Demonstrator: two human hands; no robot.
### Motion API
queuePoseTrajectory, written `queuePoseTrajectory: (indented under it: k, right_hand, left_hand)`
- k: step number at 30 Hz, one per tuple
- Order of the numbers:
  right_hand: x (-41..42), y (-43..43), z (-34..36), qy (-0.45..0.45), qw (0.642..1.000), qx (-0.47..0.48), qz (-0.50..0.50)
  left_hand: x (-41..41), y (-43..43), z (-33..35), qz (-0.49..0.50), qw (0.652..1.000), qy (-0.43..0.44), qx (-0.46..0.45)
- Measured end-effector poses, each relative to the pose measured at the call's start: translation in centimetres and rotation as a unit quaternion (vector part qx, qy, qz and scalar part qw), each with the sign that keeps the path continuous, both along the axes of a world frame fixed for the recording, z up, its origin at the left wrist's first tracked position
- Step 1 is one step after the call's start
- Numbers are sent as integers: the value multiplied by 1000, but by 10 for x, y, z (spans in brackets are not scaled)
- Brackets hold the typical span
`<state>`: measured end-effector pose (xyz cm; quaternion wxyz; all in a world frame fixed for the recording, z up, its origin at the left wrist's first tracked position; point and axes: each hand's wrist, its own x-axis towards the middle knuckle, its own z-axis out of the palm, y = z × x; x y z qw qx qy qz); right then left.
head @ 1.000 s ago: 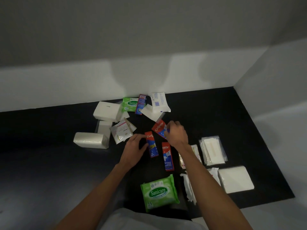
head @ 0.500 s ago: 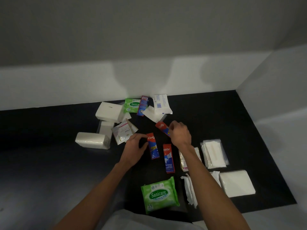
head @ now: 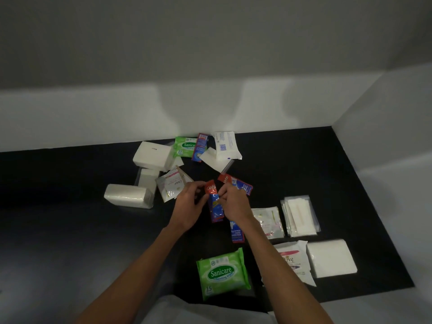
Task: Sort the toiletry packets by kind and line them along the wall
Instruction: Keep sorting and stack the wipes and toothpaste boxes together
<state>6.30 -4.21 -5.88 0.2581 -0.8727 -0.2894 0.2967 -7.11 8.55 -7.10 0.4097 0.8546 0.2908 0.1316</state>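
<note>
— Pinching one Colgate sachet [head: 214,202] from both sides, head view: left hand [head: 188,205] curled on its left edge, right hand [head: 233,204] on its right.
— Differing from half a second ago?
— Touched then by the left alone; released since, just beyond the right knuckles, a second sachet [head: 237,184].

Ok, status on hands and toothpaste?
Left hand and right hand both pinch one toothpaste sachet. Another sachet lies loose behind. Mixed pile crowds the wall.

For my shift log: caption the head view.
Left hand and right hand pinch one Colgate sachet, black mat beneath.
</note>
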Motion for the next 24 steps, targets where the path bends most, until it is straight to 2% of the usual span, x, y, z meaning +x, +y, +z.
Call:
queuePoseTrajectory:
  k: [6,12,15,20,24]
  right_hand:
    - [-15,5,0,-77,992,-79,66]
    - [5,11,4,-172,984,-24,38]
    - [29,8,9,-209,977,-34,8]
    - [54,1,10,-214,966,-141,42]
    - [60,-1,16,-174,970,-163,44]
  left_hand:
    - [-5,-3,-11,-124,984,112,64]
    - [-3,-7,-14,-137,971,150,123]
    - [0,-6,-11,-144,965,173,135]
    - [4,-6,-6,-154,958,205,130]
    - [4,-6,-6,-156,958,210,117]
